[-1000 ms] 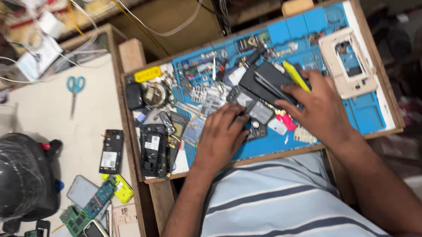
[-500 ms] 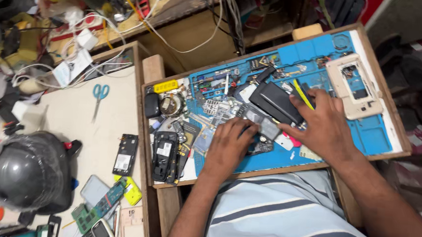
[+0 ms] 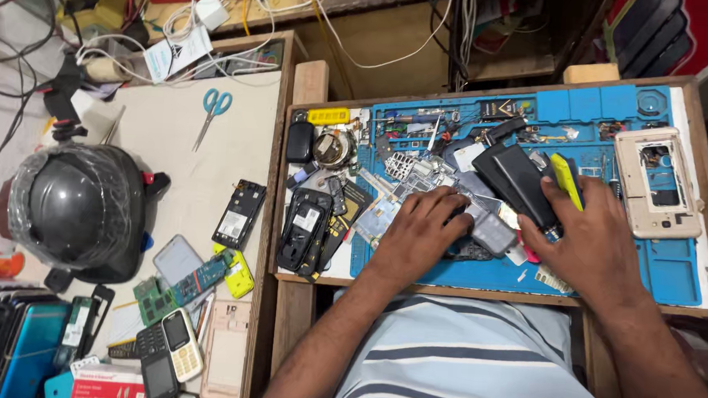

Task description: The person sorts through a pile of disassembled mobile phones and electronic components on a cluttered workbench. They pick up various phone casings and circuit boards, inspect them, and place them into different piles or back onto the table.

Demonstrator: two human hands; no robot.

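- Hands are both down on the blue work mat (image 3: 677, 280), our landmark, which lies on the wooden tabletop (image 3: 312, 82).
- Left hand (image 3: 417, 236) sits near the mat's lower left, fingers curled narrow over a small grey phone part (image 3: 493, 232); whether they grip it, I cannot tell.
- Right hand (image 3: 593, 246) lies at the mat's lower middle, fingers spread against a black phone body (image 3: 519, 180), with a yellow tool (image 3: 567, 178) just beside the fingertips.
- Gold phone frame (image 3: 658, 185) rests on the mat's right side, apart from both hands.
- Off the mat's left edge: an opened black phone (image 3: 305, 229), then blue-handled scissors (image 3: 212, 112) and a black helmet (image 3: 79, 207) farther left.
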